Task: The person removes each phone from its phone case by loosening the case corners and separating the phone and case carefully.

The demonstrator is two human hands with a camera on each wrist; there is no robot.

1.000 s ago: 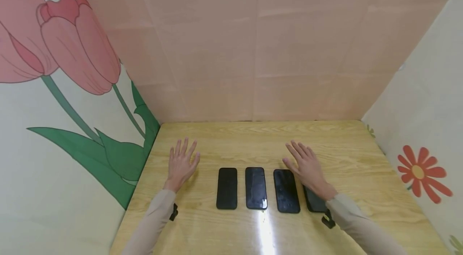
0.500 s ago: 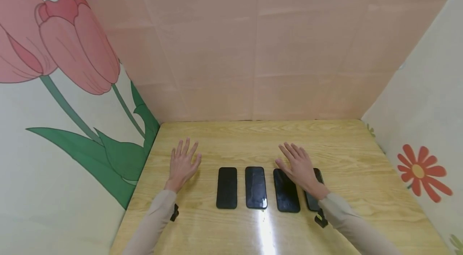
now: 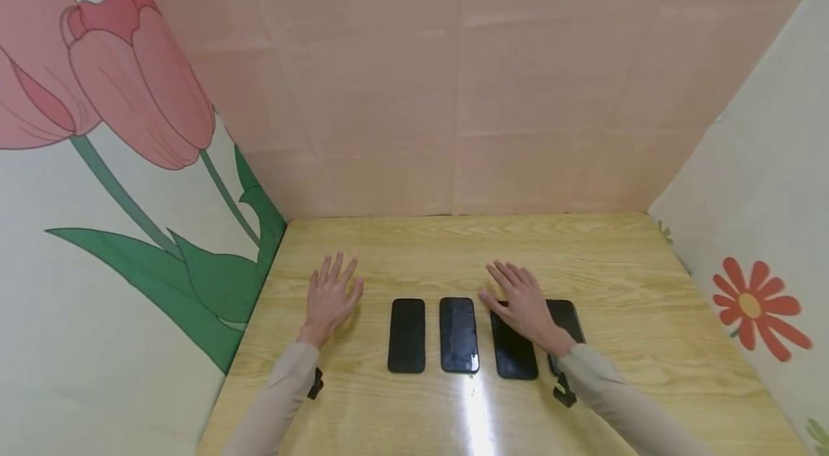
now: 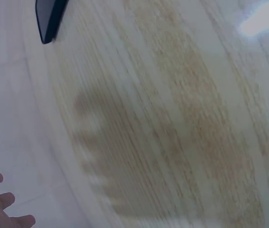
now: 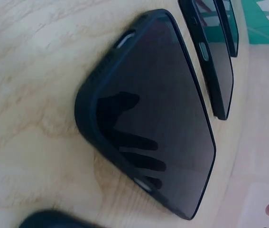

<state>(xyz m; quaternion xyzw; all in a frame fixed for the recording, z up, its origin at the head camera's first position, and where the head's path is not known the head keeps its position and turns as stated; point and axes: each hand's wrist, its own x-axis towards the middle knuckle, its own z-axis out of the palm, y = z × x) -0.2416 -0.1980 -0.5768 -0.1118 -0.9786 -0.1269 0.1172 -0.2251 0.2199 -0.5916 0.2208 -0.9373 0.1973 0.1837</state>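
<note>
Several black smartphones lie face up in a row on the wooden table [image 3: 363, 398]. My right hand [image 3: 520, 306] hovers with spread fingers over the upper part of the third smartphone [image 3: 514, 359] from the left. Its wrist covers part of the rightmost smartphone [image 3: 565, 313]. In the right wrist view, dark finger reflections show on a smartphone screen [image 5: 172, 114]. My left hand [image 3: 329, 303], fingers extended, holds nothing and stays to the left of the leftmost smartphone [image 3: 406, 337]. Between those two hands lies another smartphone [image 3: 459, 335]. The left hand's shadow falls on the wood in the left wrist view.
A pink sheet [image 3: 453, 82] rises behind the table's far edge. Tulip-printed panel [image 3: 129, 312] stands on the left, and a flower-printed white panel [image 3: 764, 190] on the right. Light glares off the table in front of the phones.
My right hand has moved left, from over the rightmost smartphone to over the third one, uncovering more of the rightmost. The left hand has shifted slightly right. The phones stay put.
</note>
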